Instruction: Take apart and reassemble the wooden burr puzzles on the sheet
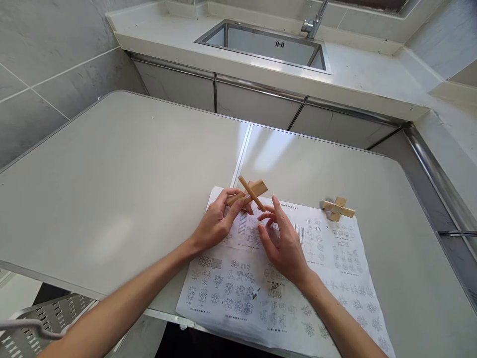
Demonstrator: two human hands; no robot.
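Pale surface (179, 154), printed sheet (246, 254) lying beneath left hand (218, 221) and right hand (285, 247)
Left is pinching crossed wooden pieces (260, 188); right is hovering alongside, loosely open, contact unclear.

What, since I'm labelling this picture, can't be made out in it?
All in the head view:
Wooden pieces, where they meet: partly covered by the left hand.
Paper: print too small and faint to read; part lies behind the right hand and forearm.
Sink: bottom hidden by its near side.
Tap: top cut off by the picture's upper edge.
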